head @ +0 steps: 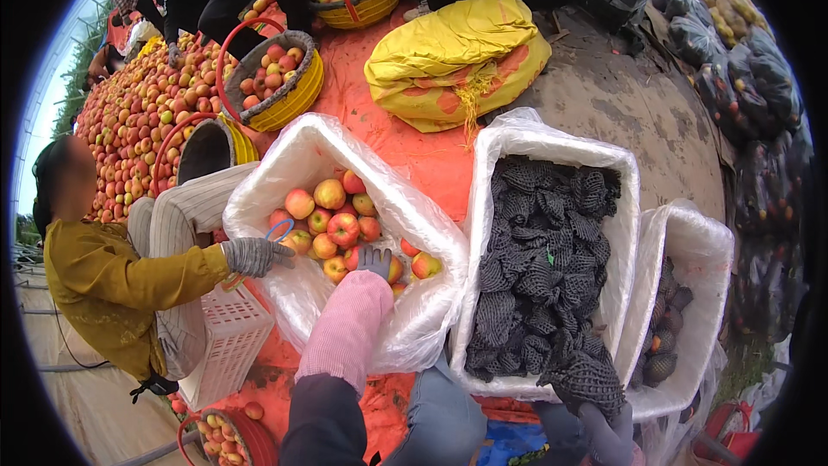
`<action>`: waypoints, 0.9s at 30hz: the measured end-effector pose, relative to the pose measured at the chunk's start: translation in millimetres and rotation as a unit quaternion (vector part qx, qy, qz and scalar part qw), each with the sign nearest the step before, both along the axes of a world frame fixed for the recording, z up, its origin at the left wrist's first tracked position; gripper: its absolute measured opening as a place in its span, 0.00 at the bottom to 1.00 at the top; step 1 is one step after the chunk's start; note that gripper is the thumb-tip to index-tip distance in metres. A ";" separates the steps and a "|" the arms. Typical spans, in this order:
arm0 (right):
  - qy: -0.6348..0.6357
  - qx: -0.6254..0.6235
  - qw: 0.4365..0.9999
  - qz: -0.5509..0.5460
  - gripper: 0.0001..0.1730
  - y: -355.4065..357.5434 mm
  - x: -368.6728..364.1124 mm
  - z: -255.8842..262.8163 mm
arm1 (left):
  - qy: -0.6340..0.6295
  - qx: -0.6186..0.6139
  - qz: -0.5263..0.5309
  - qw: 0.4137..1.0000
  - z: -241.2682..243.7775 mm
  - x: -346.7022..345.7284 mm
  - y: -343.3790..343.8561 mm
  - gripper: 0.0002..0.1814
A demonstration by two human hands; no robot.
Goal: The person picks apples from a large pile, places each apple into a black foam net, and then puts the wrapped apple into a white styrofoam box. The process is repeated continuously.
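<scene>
My left hand, in a grey glove below a pink checked sleeve, reaches into a plastic-lined white crate. It rests among red and yellow apples; its palm side is hidden, so I cannot tell whether it grips one. At the lower right my gloved right hand holds a bulging black foam net sleeve; whatever fills it is covered. Just beyond that hand, a second lined crate is heaped with black foam nets. Netted fruit lies in a third crate to the right.
At the left, a seated person's gloved hand with a blue ring reaches over the apple crate. Yellow baskets stand beside a large apple pile. A tied yellow sack lies ahead; filled dark bags line the right.
</scene>
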State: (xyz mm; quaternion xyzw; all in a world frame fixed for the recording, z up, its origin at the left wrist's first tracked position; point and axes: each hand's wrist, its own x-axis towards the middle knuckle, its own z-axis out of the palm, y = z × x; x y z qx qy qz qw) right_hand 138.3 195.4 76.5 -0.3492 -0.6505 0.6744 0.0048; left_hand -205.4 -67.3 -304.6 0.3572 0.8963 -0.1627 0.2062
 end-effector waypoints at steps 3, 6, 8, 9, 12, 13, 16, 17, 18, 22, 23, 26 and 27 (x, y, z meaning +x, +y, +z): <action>-0.001 -0.002 1.000 -0.011 0.18 -0.1 -2.6 -2.1 | -0.026 -0.031 -0.012 0.999 -20.5 -6.4 -4.2 0.27; -0.014 -0.013 0.999 -0.045 0.18 -0.9 -13.8 5.2 | -0.017 0.030 -0.047 0.998 -4.6 -9.2 -16.3 0.29; -0.039 -0.082 0.988 -0.126 0.18 -6.0 -8.8 -6.8 | -0.114 0.090 0.087 0.986 62.8 2.5 24.0 0.34; 0.023 -0.068 0.985 -0.155 0.15 -11.8 -13.3 -12.8 | -0.149 0.112 0.163 0.969 114.8 8.4 34.5 0.37; 0.041 -0.054 0.993 -0.093 0.12 -13.1 -19.3 -11.8 | -0.488 0.461 0.354 0.651 177.9 23.5 27.0 0.50; 0.069 -0.032 0.992 -0.103 0.11 -15.8 -23.1 -9.7 | -0.575 0.514 0.380 0.511 201.4 32.6 29.4 0.53; 0.059 -0.107 0.984 -0.127 0.13 -16.6 -23.2 -18.1 | -0.731 0.540 0.328 0.256 255.4 89.9 33.5 0.56; 0.065 -0.062 0.993 -0.071 0.16 -22.3 -27.7 -6.2 | -0.740 0.528 0.285 0.304 268.3 100.0 35.6 0.56; 0.070 -0.016 0.997 -0.016 0.19 -31.7 -35.4 8.3 | -0.744 0.516 0.236 0.352 282.5 109.3 39.1 0.56; 0.186 0.430 0.855 0.223 0.34 -61.0 -41.1 64.9 | -0.573 0.508 0.020 0.643 373.8 148.0 69.8 0.47; 0.216 0.518 0.788 0.252 0.36 -62.7 -37.7 66.9 | -0.562 0.507 0.016 0.654 375.2 157.2 74.1 0.45; 0.101 0.533 0.796 0.270 0.38 -72.3 -16.3 41.5 | -0.528 0.505 0.061 0.680 395.0 183.7 79.6 0.41; 0.128 0.528 0.808 0.229 0.37 -74.4 -13.2 37.3 | -0.520 0.505 0.088 0.683 399.8 192.9 79.6 0.40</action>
